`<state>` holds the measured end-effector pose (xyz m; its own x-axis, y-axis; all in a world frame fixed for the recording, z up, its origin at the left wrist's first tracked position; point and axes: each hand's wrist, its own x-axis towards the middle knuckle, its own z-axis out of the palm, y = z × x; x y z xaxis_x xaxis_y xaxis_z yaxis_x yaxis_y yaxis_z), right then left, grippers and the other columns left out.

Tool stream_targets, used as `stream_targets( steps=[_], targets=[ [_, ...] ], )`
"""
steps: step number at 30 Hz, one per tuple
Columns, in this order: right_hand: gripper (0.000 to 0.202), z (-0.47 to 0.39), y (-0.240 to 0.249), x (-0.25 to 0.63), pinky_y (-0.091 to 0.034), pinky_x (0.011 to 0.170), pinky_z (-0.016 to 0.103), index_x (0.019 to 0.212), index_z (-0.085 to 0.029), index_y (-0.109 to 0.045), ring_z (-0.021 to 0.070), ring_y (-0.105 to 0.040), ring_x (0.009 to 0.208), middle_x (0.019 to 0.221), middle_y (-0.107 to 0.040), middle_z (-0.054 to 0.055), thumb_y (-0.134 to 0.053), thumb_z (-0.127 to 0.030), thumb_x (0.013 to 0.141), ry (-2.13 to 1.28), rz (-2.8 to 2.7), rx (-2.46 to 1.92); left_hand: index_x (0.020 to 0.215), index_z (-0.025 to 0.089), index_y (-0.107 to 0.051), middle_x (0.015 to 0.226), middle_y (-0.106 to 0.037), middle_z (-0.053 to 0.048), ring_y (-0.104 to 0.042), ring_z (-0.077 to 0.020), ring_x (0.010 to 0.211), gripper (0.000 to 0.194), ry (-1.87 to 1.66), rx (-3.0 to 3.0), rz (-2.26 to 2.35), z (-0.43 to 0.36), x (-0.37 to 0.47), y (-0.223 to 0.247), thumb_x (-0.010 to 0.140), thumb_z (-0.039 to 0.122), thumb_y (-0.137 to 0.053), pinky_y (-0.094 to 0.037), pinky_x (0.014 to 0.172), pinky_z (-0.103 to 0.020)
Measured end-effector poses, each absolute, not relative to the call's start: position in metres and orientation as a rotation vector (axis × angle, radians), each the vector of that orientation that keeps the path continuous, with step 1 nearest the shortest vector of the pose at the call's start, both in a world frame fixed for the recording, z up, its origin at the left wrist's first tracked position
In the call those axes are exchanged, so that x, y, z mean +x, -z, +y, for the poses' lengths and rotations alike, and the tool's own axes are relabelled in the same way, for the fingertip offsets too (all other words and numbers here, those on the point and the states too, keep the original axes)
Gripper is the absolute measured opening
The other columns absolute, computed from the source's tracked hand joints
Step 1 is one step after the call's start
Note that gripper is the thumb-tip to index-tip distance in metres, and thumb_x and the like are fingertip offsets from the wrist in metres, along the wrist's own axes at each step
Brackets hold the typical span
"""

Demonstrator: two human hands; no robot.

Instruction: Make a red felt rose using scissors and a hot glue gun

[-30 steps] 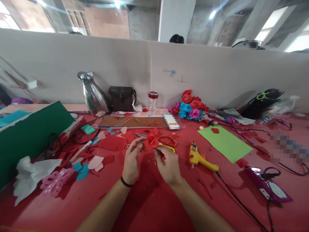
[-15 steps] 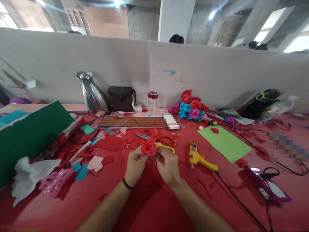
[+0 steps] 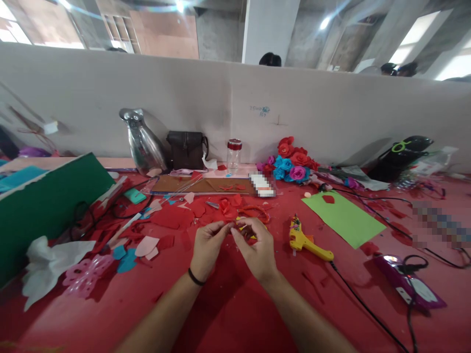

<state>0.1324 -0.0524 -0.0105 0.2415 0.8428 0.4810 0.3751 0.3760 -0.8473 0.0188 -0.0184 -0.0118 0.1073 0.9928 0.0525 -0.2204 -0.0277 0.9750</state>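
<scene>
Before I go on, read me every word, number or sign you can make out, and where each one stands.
"3500" or "2500", then a scribble: upper line of blue handwriting on the partition; first digit unclear.
"167" or "169": lower line, last digit unclear.
Cross-like mark: same partition, right of the writing.
Phone-like slab: pixelated, unreadable.
No other text is legible.

Steel flask (image 3: 147,147) before a pale partition (image 3: 206,93), dark bag (image 3: 187,151) just beside the flask, red-lidded glass jar (image 3: 234,158), black bottle (image 3: 390,164) with green loop (image 3: 397,150), crumpled white tissue (image 3: 47,269) near green board (image 3: 55,201)
</scene>
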Motion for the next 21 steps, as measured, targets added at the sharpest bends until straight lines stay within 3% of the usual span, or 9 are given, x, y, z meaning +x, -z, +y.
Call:
stream_targets(
  steps=[10,21],
  targets=[
    [0.013,-0.050,0.010,0.136,-0.048,0.060,0.025,0.078,-0.018,-0.061,0.0137,-0.058,0.064,0.072,-0.064,0.002,-0.060,-0.031,0.078,-0.682,-1.162,-1.225,0.074,0.016,-0.075,0.071,-0.072,-0.004,-0.062,-0.0172,0.068,0.021,-1.107,1.247,0.871,-0.021,0.021,0.008,0.068,0.036,-0.069,-0.049,0.070,-0.028],
    [0.009,-0.039,0.006,0.138,-0.039,0.049,0.022,0.065,-0.019,-0.069,0.0082,-0.049,0.050,0.058,-0.062,-0.003,-0.073,-0.026,0.060,-1.249,-0.743,-1.012,0.066,0.015,-0.071,0.065,-0.069,-0.004,-0.060,-0.0157,0.064,0.025,-1.067,1.222,0.801,-0.022,0.022,0.009,0.068,0.039,-0.070,-0.048,0.068,-0.028]
  ],
)
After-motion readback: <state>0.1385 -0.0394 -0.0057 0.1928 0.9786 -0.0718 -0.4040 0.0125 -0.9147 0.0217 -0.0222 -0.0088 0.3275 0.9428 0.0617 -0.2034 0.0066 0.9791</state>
